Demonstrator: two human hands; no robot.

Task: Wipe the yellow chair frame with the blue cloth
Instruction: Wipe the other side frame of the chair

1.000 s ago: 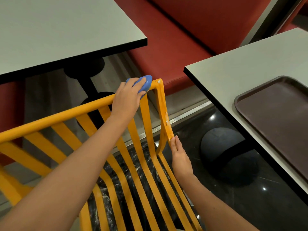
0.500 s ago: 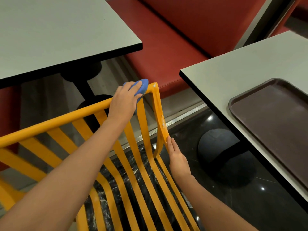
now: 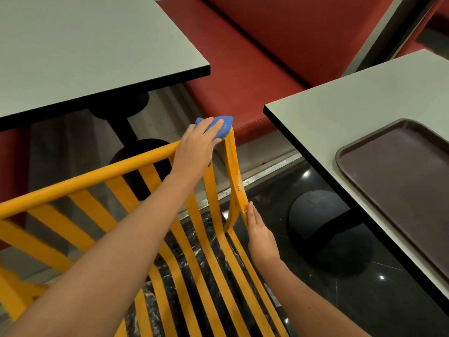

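The yellow chair frame fills the lower left and centre, its slats running down toward me. My left hand presses the blue cloth onto the frame's top right corner. Most of the cloth is under my fingers. My right hand rests flat against the outer side of the right upright, fingers straight and together, below a patch of white specks on the paint.
A grey table stands at the upper left and another grey table at the right carries a dark brown tray. A red bench seat lies beyond the chair. Black round table bases sit on the dark glossy floor.
My left hand has slid the blue cloth along the top rail to the right, onto the corner. My right hand has stayed on the right upright.
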